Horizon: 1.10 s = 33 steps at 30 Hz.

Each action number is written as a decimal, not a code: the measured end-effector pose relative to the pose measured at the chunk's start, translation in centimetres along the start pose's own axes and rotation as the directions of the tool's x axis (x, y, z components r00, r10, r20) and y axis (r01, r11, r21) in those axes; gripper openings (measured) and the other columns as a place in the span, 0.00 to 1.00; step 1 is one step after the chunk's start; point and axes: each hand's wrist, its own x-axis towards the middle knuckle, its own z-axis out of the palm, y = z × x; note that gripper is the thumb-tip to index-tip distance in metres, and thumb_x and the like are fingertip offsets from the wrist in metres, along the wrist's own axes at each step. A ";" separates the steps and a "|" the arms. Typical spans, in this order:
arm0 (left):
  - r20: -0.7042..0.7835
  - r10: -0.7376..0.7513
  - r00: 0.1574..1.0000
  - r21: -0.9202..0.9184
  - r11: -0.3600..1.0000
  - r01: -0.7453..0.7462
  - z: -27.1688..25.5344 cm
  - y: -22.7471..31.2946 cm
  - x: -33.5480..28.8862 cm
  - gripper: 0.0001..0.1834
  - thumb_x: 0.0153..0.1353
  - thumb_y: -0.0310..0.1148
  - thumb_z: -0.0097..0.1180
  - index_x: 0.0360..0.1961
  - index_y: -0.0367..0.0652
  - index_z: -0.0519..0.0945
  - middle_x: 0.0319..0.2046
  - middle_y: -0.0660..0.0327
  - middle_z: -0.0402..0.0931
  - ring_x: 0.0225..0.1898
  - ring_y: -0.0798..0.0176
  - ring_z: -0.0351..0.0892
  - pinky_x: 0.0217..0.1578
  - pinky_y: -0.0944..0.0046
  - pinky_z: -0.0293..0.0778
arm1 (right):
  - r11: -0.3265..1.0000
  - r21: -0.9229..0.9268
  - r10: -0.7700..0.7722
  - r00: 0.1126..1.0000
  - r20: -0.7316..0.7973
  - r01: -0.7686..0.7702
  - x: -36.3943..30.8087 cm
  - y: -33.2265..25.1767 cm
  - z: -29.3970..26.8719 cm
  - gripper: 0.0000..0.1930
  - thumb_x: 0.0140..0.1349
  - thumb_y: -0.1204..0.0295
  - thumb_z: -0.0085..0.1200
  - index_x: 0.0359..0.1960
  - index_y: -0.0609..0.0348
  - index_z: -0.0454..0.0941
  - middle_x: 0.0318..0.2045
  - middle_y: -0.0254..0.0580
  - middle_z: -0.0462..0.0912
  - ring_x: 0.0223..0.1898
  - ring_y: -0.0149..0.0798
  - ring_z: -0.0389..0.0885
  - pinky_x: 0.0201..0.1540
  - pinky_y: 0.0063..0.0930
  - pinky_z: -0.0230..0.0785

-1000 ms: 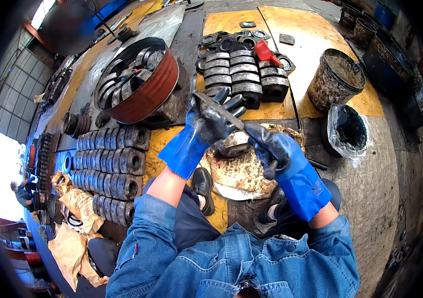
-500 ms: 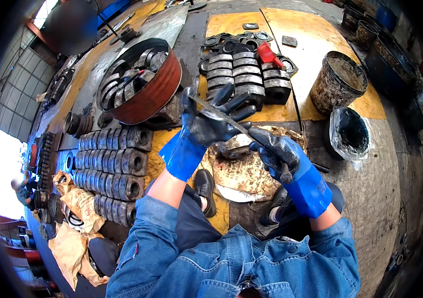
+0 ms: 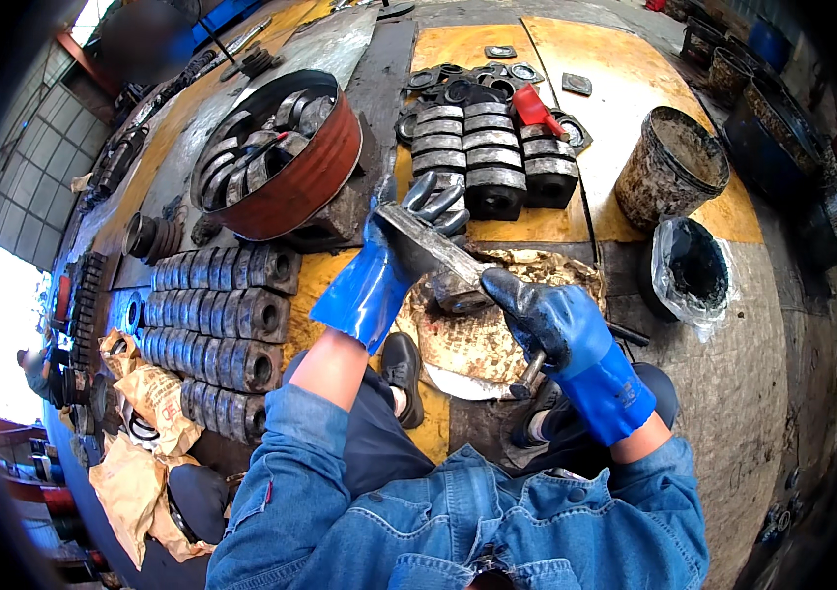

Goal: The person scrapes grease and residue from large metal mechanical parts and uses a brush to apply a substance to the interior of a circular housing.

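Note:
Both my hands wear blue rubber gloves smeared with dark grease. My right hand is closed around the handle of a flat metal scraper. Its blade runs up and to the left across the palm of my left hand. The left fingers are spread and point upward, with the blade resting against them. Under both hands lies a round shallow pan coated with yellowish grease. A grey metal ring sits in it just below the blade.
Rows of grey bearing rollers lie at my left. A rusty red drum holds more parts. Stacked dark rings and a red scoop are ahead. A greasy bucket and a black-lined pot stand at right.
The scraper blade has slid a little across my left palm and the left fingers have spread wider. My right hand has dropped slightly toward the lower right.

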 end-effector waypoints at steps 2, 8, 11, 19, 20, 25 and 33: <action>-0.023 0.026 0.999 0.014 1.000 -0.026 -0.1 -0.2 0.3 0.38 0.60 0.66 0.38 0.64 0.54 0.63 0.66 0.51 0.57 0.64 0.39 0.58 0.60 0.32 0.53 | 0.997 0.039 0.072 0.997 -0.011 -0.072 -0.4 0.3 0.2 0.10 0.47 0.77 0.60 0.33 0.59 0.76 0.20 0.46 0.75 0.20 0.50 0.74 0.20 0.42 0.64; -0.027 0.234 0.972 0.137 0.964 -0.229 -3.4 -1.0 1.8 0.35 0.62 0.58 0.42 0.64 0.48 0.62 0.63 0.52 0.61 0.61 0.41 0.63 0.60 0.35 0.56 | 0.996 0.047 0.083 0.994 -0.064 -0.080 -0.4 0.6 -0.3 0.16 0.46 0.76 0.61 0.41 0.59 0.78 0.22 0.47 0.76 0.20 0.51 0.73 0.21 0.39 0.66; 0.022 0.361 0.932 0.538 0.781 -0.315 -4.8 -0.7 2.4 0.31 0.62 0.46 0.50 0.64 0.45 0.63 0.60 0.55 0.66 0.58 0.48 0.68 0.57 0.47 0.64 | 0.941 0.274 0.233 0.967 -0.104 -0.198 -0.4 -0.2 -0.7 0.19 0.58 0.73 0.53 0.52 0.58 0.74 0.24 0.35 0.75 0.19 0.32 0.68 0.21 0.25 0.60; 0.043 0.579 0.814 -0.159 0.808 -0.567 -2.1 1.9 0.6 0.19 0.66 0.36 0.45 0.57 0.45 0.71 0.52 0.58 0.73 0.51 0.58 0.74 0.52 0.47 0.70 | 0.066 0.743 0.586 0.629 0.512 -0.667 0.3 -0.9 -1.0 0.25 0.65 0.55 0.50 0.54 0.62 0.74 0.18 0.26 0.68 0.15 0.19 0.60 0.17 0.16 0.50; -0.013 0.640 0.768 0.140 0.762 -0.633 0.0 1.4 -0.2 0.20 0.67 0.40 0.42 0.56 0.45 0.72 0.53 0.58 0.73 0.53 0.58 0.72 0.52 0.42 0.68 | 0.259 0.750 0.502 0.749 0.433 -0.608 0.0 -0.5 -0.5 0.24 0.66 0.55 0.49 0.54 0.62 0.74 0.17 0.26 0.68 0.15 0.20 0.60 0.17 0.16 0.50; -0.015 0.575 0.818 0.088 0.815 -0.572 0.0 1.7 0.2 0.23 0.66 0.41 0.42 0.58 0.42 0.67 0.54 0.57 0.71 0.54 0.56 0.70 0.52 0.44 0.68 | 0.578 0.667 0.394 0.876 0.276 -0.470 -0.8 1.4 0.4 0.19 0.67 0.60 0.47 0.53 0.60 0.76 0.20 0.28 0.71 0.17 0.21 0.64 0.17 0.16 0.53; 0.455 0.637 0.623 0.821 -0.028 -0.571 -1.4 0.6 0.5 0.27 0.63 0.32 0.49 0.62 0.36 0.61 0.58 0.53 0.67 0.57 0.56 0.69 0.57 0.56 0.68 | 0.478 0.776 0.515 0.847 0.133 -0.412 -0.8 1.7 -0.3 0.21 0.64 0.63 0.52 0.56 0.61 0.73 0.26 0.29 0.74 0.19 0.19 0.63 0.18 0.15 0.53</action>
